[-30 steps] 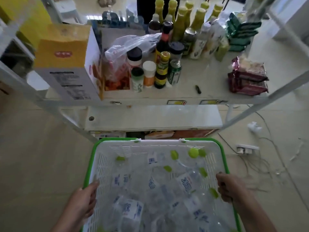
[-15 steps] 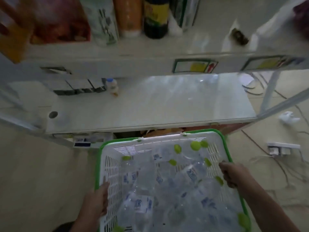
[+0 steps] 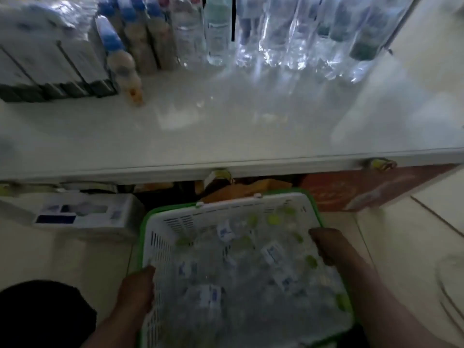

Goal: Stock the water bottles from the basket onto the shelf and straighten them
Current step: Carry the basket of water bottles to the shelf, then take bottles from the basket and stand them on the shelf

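Water bottles (image 3: 241,272) with green caps lie jumbled in a white, green-rimmed basket (image 3: 226,212) just below the front edge of the shelf (image 3: 226,126). Left hand (image 3: 136,290) grips the basket's left rim; right hand (image 3: 329,244) curls over its right rim. Clear bottles (image 3: 288,33) stand at the shelf's back.

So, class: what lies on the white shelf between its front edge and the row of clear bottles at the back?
Bare white shelf before the clear bottles, in the head view.
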Tool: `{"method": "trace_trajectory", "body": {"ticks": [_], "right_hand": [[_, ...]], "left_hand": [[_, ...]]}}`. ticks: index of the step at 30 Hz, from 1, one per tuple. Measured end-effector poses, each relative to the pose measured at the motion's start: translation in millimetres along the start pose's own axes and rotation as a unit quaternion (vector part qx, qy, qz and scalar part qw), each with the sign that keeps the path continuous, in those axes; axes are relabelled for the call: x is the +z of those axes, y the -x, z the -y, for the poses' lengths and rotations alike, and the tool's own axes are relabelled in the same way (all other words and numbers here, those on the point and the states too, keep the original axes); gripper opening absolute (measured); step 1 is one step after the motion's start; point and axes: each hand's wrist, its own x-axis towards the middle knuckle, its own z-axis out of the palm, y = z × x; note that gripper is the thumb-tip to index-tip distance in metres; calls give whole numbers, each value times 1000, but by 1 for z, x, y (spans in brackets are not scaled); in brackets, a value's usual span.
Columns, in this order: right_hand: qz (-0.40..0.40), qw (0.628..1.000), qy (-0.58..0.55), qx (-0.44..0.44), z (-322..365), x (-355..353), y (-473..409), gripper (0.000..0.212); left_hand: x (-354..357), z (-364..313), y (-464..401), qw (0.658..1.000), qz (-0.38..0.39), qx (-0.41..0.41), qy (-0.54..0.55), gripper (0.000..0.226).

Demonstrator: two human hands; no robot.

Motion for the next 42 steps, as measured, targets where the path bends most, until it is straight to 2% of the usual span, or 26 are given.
{"method": "trace_trajectory", "body": {"ticks": [1,3,7,15,19,21,23,24,26,27,29,30,32,34,36,37,39,40,42], "right_hand": [[-2,1000,19,-4,2,-1,2,24],[-15,999,48,8,4,-5,9,19],[-38,995,89,11,8,-8,8,15],[-84,989,116,-25,10,-2,7,13],[-109,978,165,-63,8,-1,13,24],[-143,963,214,-78,6,2,22,28],[-208,935,280,-66,3,7,36,47],[-224,921,314,-51,1,9,46,60],[-201,922,329,-33,-3,11,66,70],[-169,935,313,-13,-5,13,74,67],[-84,951,295,38,-10,16,84,52],[-39,950,305,48,-12,20,89,43],[4,957,287,44,-20,27,98,29],[17,976,214,38,-27,37,104,24],[17,984,173,42,-35,54,108,22],[2,989,139,56,-41,64,107,39],[-35,993,57,92,-48,81,105,89],[-55,994,33,92,-51,88,105,100],[-91,993,14,71,-56,96,105,100]], "left_hand": [[-1,1,2,1000,-4,-14,-1,46],[1,-1,8,999,-18,-28,-36,37],[4,-3,7,993,-29,16,-111,29],[12,-11,-11,994,-55,4,-97,35],[13,-8,-11,991,-74,22,-113,31],[14,-7,-8,987,-97,54,-115,21],[15,-10,1,985,-119,76,-101,11],[15,-11,3,984,-128,80,-92,19],[18,-17,9,969,-171,109,-145,44],[22,-22,15,945,-204,149,-207,55],[39,-37,36,885,-231,307,-265,64],[53,-46,51,867,-203,376,-258,62],[93,-56,77,858,-70,447,-242,59],[138,-55,89,839,83,465,-269,64],[175,-54,92,815,169,456,-315,79],[190,-55,91,806,185,446,-343,87],[213,-59,85,787,169,440,-398,97],[221,-62,80,779,153,442,-417,99],[231,-65,73,771,130,441,-440,97]]}}
